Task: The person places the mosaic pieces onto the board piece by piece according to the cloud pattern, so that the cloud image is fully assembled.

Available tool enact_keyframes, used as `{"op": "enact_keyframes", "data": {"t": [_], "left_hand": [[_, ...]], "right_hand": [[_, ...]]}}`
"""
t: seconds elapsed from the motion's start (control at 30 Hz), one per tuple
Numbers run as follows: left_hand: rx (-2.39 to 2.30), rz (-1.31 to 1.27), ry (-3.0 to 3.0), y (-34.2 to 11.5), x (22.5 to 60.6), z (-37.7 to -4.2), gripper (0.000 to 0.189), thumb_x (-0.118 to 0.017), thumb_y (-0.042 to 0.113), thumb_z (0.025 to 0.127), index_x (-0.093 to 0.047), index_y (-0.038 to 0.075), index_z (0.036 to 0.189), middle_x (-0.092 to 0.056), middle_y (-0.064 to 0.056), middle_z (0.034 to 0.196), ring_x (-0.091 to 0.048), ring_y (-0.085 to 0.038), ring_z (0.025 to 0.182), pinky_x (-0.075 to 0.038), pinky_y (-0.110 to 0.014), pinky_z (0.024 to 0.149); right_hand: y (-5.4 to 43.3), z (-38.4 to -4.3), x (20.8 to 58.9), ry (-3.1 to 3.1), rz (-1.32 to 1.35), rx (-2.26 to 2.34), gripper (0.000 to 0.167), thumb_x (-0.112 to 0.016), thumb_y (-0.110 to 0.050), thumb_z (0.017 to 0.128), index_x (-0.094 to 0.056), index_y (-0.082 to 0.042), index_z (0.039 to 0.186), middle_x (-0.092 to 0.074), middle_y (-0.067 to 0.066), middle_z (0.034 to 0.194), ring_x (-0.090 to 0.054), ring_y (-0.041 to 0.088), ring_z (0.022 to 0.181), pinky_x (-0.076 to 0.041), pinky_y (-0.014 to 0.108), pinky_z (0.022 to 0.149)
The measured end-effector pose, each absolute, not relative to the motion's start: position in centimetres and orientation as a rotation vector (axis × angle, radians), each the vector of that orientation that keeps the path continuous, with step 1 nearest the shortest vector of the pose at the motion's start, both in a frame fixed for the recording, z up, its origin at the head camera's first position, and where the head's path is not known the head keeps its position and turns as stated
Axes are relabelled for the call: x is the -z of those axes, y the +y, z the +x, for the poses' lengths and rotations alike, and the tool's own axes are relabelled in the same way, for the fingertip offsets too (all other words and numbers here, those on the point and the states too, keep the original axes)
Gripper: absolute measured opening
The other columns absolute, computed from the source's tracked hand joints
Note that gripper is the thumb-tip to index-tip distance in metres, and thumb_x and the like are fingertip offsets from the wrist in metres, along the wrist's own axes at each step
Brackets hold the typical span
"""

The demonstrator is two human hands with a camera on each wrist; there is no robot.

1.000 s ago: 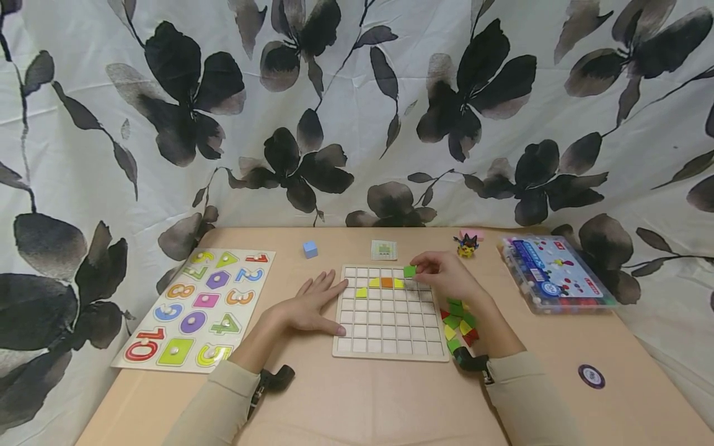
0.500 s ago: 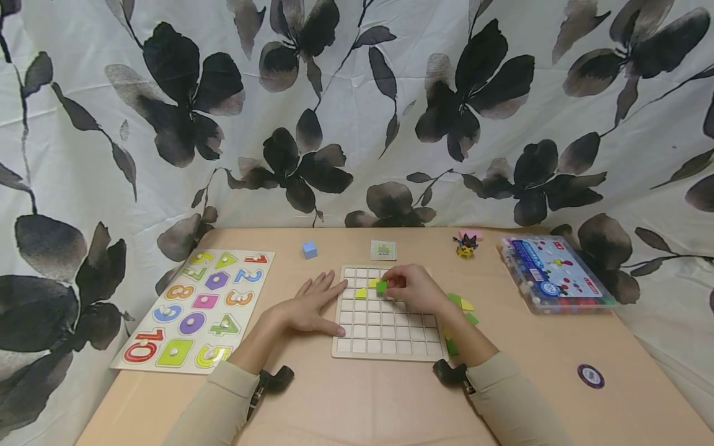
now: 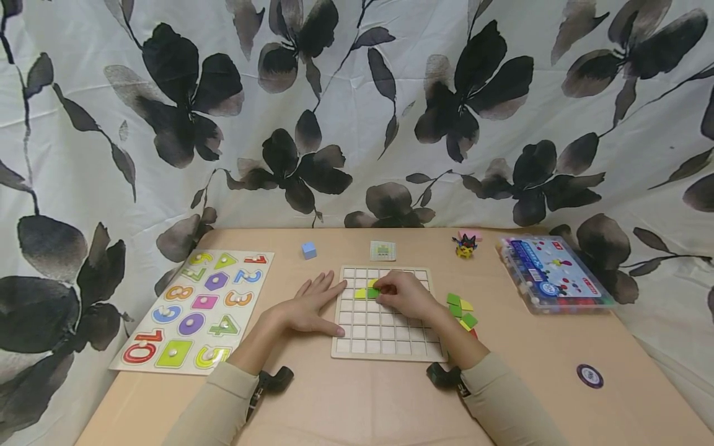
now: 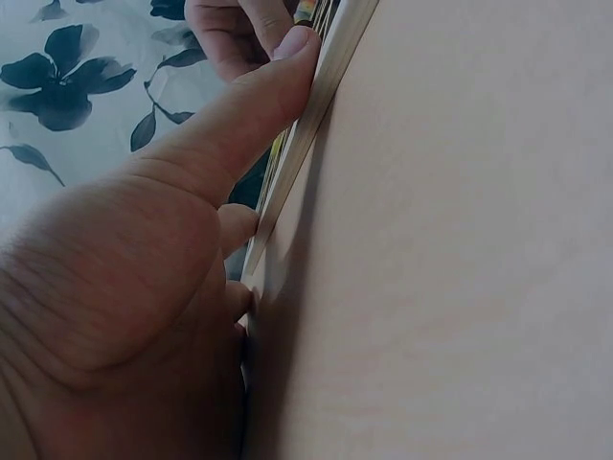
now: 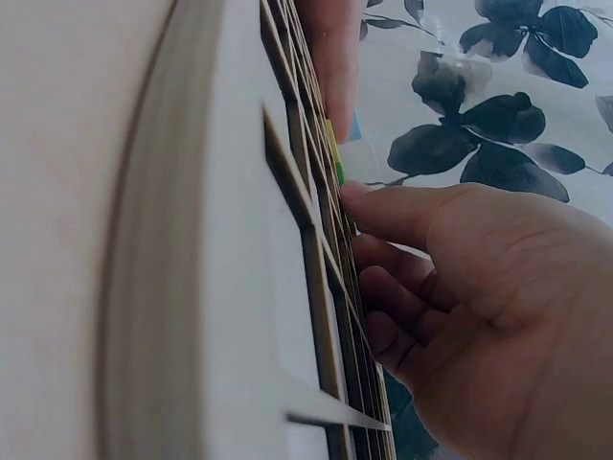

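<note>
A pale square grid board (image 3: 385,344) lies before me. My left hand (image 3: 308,308) rests along its left side, fingers spread and thumb (image 4: 244,120) on the rim. My right hand (image 3: 409,296) bends over the upper grid, thumb and fingertips pinching the right edge of a green tile (image 3: 372,293). That tile lies flat in a cell, just right of a yellow tile (image 3: 360,293). Another yellow tile (image 3: 372,283) shows above it, partly covered by the fingers. In the right wrist view the thumb (image 5: 383,213) meets the green piece. The orange tile is hidden under the right hand.
Loose green, yellow and red tiles (image 3: 455,310) lie right of the board. Behind it are a pattern card (image 3: 383,251), a blue cube (image 3: 309,250) and a small figure (image 3: 465,246). A number puzzle (image 3: 192,310) lies left, a plastic case (image 3: 555,272) and round disc (image 3: 590,376) right.
The right hand has carried the green tile from the board's upper right corner leftward and down into the cell beside the yellow tile. The left hand has stayed in place.
</note>
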State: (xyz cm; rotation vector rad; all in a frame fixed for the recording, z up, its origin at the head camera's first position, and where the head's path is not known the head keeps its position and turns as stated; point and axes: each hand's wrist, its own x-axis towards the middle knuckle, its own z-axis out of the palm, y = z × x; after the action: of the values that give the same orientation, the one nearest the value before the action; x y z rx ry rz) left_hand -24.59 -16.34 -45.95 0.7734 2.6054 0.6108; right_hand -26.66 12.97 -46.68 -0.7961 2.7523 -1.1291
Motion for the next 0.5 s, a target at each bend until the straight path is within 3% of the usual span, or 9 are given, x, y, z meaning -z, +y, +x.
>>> {"op": "enact_keyframes", "data": {"t": [0.27,0.5], "left_hand": [[-0.622,0.766,2.602,-16.4,46.1,-24.7,0.114,-0.076,0.069,0.082,-0.019,0.023,0.168,0.004,-0.017,0.176,0.008,-0.036,0.163,0.005,-0.058,0.13],[-0.617,0.768,2.609,-16.4,46.1,-24.7,0.114,-0.076,0.069,0.081,-0.019,0.023,0.168,0.004,-0.016,0.176,0.008,-0.036,0.163,0.004,-0.058,0.131]], "right_hand": [[13.2,-26.7,46.0,2.734,-0.807,1.138,0.029,-0.079,-0.014,0.093,-0.076,-0.007,0.121,-0.068,-0.002,0.096,-0.056,0.015,0.082,-0.049,0.026,0.071],[15.1,-26.4,43.3,2.722,-0.844,1.268,0.034,-0.077,-0.013,0.095,-0.073,-0.006,0.128,-0.072,0.014,0.115,-0.061,0.019,0.088,-0.054,0.029,0.074]]}}
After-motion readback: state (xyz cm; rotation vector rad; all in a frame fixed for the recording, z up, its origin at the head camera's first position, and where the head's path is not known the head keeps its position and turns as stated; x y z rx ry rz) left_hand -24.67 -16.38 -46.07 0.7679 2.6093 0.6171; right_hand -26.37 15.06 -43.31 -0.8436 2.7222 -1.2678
